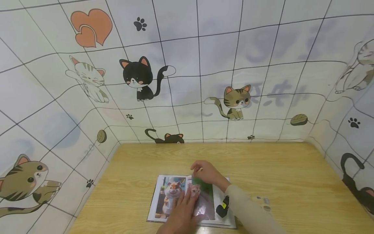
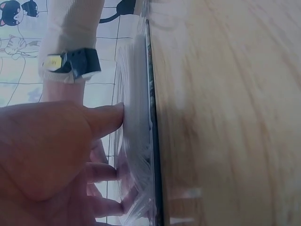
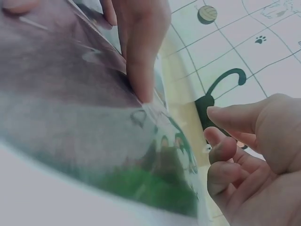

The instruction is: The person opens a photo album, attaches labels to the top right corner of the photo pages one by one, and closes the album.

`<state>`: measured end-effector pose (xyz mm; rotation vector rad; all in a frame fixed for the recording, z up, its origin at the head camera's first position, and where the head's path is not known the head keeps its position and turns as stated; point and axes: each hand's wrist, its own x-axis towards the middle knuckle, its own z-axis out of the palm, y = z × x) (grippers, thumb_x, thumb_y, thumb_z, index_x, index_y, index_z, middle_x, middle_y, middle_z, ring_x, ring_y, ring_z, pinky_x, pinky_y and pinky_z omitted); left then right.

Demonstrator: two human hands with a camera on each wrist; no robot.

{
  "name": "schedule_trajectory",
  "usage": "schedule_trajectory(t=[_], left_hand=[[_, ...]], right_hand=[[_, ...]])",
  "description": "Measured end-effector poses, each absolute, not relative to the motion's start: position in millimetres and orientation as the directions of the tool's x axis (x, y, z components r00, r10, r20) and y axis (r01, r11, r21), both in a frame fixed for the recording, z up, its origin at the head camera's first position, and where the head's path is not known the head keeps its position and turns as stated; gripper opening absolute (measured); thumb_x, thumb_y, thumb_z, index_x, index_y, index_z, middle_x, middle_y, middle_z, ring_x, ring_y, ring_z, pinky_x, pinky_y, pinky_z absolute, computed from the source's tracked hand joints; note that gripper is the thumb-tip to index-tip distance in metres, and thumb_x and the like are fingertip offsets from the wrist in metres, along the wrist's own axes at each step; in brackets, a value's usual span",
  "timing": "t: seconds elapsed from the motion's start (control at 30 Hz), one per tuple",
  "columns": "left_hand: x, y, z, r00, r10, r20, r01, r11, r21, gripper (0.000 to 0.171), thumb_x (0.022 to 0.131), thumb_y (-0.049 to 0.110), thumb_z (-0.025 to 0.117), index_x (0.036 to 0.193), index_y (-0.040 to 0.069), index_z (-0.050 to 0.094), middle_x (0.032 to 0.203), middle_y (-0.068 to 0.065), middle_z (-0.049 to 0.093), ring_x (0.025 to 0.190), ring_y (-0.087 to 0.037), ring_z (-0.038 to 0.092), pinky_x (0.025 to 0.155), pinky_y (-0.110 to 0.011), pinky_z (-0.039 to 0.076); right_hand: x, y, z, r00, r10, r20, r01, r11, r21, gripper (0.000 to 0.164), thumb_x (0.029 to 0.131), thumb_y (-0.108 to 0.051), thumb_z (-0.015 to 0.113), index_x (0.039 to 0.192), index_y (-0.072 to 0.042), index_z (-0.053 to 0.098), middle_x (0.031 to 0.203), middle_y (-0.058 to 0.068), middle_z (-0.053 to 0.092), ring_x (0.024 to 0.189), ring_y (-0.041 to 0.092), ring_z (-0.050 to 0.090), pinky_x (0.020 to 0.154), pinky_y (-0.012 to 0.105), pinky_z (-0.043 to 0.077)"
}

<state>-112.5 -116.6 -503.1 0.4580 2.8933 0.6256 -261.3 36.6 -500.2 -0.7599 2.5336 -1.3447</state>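
Note:
A photo album (image 1: 152, 208) lies spread on the wooden table. Its left page shows a hamster picture (image 1: 168, 191); the right page bears a kitten picture (image 1: 205, 203) under glossy clear plastic. My left hand (image 1: 182, 211) rests across the inner part of the right page with straight fingers, partly covering both pictures. From the side, the left wrist view shows my thumb and fingertips against the stacked clear sleeves (image 2: 134, 84). Above the top edge of the right page is my right hand (image 1: 208, 173), fingers curled, with nothing visible between thumb and fingertips in the right wrist view.
The wooden table (image 1: 140, 162) reaches back to a cloth wall (image 1: 187, 87) printed with cartoon cats and grid lines. A small pale printed piece (image 1: 266, 204) lies right of the album, beside the right sleeve (image 1: 248, 208). A black strapped device (image 1: 223, 208) sits on the right wrist.

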Motion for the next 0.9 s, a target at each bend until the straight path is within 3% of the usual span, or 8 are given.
schedule_trajectory(t=[0.17,0.37,0.53,0.9], left_hand=[[-113,-117,-503,-0.943,0.33,-0.048,0.279,0.858,0.431,0.076,0.09,0.051,0.063,0.152,0.012,0.04,0.16,-0.022,0.027,0.141,-0.053,0.028,0.099,-0.075,0.033],[-115,-115,-501,-0.946,0.324,-0.031,0.278,0.853,0.442,0.075,0.087,0.049,0.069,0.147,0.01,0.045,0.157,-0.024,0.032,0.139,-0.052,0.032,0.101,-0.073,0.033],[-115,-107,-497,-0.933,0.356,0.045,0.339,0.832,0.439,0.06,0.088,0.038,0.07,0.138,0.01,0.054,0.151,-0.023,0.042,0.138,-0.044,0.039,0.105,-0.068,0.034],[-117,-78,-497,-0.846,0.511,0.152,0.522,0.735,0.433,0.048,0.095,0.034,0.063,0.138,0.015,0.053,0.147,-0.013,0.049,0.137,-0.036,0.043,0.105,-0.062,0.038]], right_hand=[[-257,50,-494,-0.864,-0.497,0.08,-0.349,0.476,-0.807,0.018,0.086,-0.008,0.072,0.103,-0.005,0.069,0.088,-0.002,0.069,0.086,0.014,0.062,0.081,0.037,0.052],[-252,75,-489,-0.867,-0.49,0.086,-0.355,0.488,-0.797,0.019,0.085,-0.009,0.075,0.103,-0.006,0.068,0.089,-0.003,0.068,0.08,0.013,0.058,0.068,0.03,0.049],[-246,104,-486,-0.873,-0.483,0.073,-0.34,0.495,-0.8,0.02,0.088,-0.011,0.073,0.107,-0.007,0.067,0.094,0.001,0.068,0.08,0.013,0.057,0.063,0.028,0.048],[-222,170,-483,-0.875,-0.478,0.077,-0.363,0.543,-0.757,0.024,0.089,-0.007,0.071,0.111,-0.005,0.065,0.098,0.004,0.066,0.084,0.012,0.058,0.066,0.025,0.05]])
